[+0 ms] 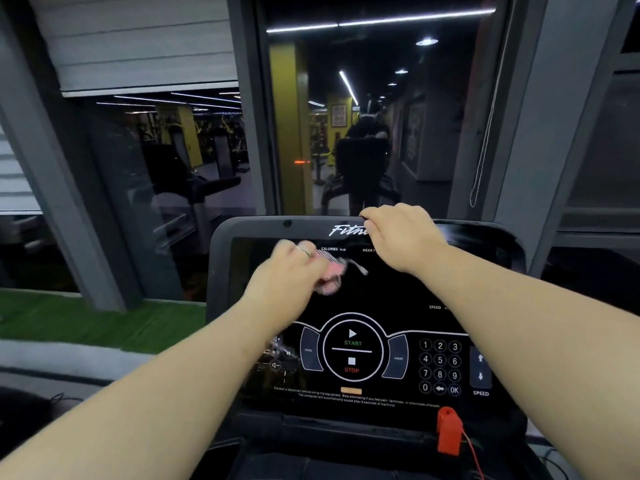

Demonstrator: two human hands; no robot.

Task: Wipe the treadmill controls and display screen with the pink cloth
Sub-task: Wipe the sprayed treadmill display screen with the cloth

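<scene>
One crumpled pink cloth (329, 271), smeared by motion blur, lies against the upper left of the dark glossy display screen (381, 289), bunched under the curled fingers of the left hand (291, 268), which grips it. Bare screen stretches to its right and below, down to the round START/STOP control panel (352, 351). The right hand (398, 233) hooks its bent fingers over the black console's top edge (294, 221), holding it. A red safety key (449, 430) sits low right.

Blurred pink cloth (329, 271) against dark display screen (391, 289), controls (352, 349) below
</scene>
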